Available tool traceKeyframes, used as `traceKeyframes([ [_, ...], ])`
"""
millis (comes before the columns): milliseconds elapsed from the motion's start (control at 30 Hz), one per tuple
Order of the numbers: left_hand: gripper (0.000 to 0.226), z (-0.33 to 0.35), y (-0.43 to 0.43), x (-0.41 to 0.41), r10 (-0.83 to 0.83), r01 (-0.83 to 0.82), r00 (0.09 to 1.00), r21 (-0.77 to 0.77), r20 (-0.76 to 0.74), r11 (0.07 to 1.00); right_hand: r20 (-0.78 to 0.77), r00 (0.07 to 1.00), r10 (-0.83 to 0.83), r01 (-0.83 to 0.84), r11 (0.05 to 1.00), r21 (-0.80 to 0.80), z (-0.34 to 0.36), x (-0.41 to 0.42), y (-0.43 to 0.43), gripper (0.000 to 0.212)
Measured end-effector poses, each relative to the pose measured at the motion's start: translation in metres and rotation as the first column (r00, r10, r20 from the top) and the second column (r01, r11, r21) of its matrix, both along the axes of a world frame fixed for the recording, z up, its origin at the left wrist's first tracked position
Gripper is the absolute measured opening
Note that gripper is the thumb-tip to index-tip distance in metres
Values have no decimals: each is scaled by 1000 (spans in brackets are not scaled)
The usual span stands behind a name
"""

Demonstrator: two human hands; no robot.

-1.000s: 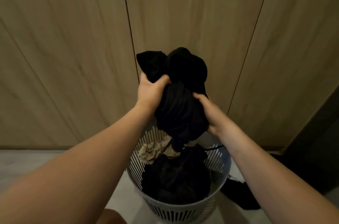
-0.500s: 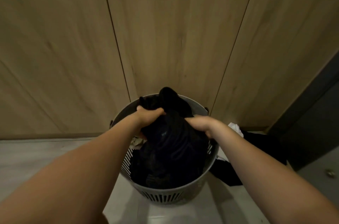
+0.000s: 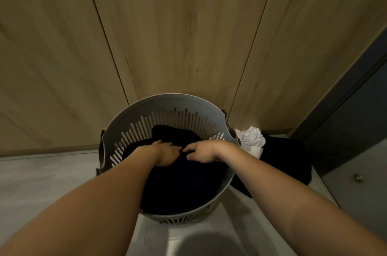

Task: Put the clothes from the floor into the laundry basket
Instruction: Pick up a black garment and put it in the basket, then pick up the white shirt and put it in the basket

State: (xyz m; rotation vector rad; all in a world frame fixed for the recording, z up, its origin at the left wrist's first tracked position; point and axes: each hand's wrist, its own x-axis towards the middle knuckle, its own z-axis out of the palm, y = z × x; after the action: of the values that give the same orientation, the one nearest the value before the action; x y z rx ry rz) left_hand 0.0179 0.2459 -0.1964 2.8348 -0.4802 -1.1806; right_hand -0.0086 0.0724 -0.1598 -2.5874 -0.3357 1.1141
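Note:
A grey slotted laundry basket [image 3: 134, 117] stands on the pale floor against the wooden panels. A black garment [image 3: 178, 184] fills it, lying on top of the other clothes. Both my hands are down inside the basket on that garment. My left hand [image 3: 165, 154] and my right hand [image 3: 201, 152] sit close together, fingers curled into the cloth. On the floor just right of the basket lie a crumpled white garment [image 3: 251, 140] and a black garment [image 3: 287, 157].
Tall wooden cabinet panels [image 3: 188, 35] rise right behind the basket. A dark door or panel [image 3: 345, 130] closes off the right side, with a small metal door stop [image 3: 358, 178] on the floor before it. Pale floor [image 3: 41, 182] stretches left of the basket.
My hands have carried the black garment down from above the basket into it and pushed it low inside. The beige cloth seen earlier in the basket is now covered.

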Motion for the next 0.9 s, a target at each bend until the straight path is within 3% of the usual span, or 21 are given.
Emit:
traceKeyframes([
  [100, 57, -14, 9, -10, 87, -87, 995, 2, -57, 996, 45, 999, 3, -4, 1000, 29, 11, 8, -7, 45],
  [167, 58, -16, 11, -13, 31, -29, 999, 45, -43, 999, 106, 993, -42, 33, 996, 88, 25, 12, -14, 41],
  [300, 61, 6, -1, -5, 64, -57, 995, 99, -71, 994, 159, 957, -241, 186, 935, 302, 54, 16, -36, 24],
  [433, 43, 64, -29, 6, 142, -99, 942, -153, 303, 983, 196, 881, -431, 314, 842, 439, 77, 17, -78, 18],
  [533, 33, 94, -66, 4, 154, -7, 876, -309, 456, 951, 202, 811, -549, 398, 771, 497, 84, 10, -122, 19],
  [700, 23, 115, -140, 7, 66, 202, 791, -361, 608, 910, 189, 709, -679, 557, 705, 440, 58, 0, -192, 17],
  [900, 27, 92, -213, 24, -209, 389, 727, -143, 654, 910, 161, 651, -741, 680, 665, 310, 5, 0, -233, 16],
])
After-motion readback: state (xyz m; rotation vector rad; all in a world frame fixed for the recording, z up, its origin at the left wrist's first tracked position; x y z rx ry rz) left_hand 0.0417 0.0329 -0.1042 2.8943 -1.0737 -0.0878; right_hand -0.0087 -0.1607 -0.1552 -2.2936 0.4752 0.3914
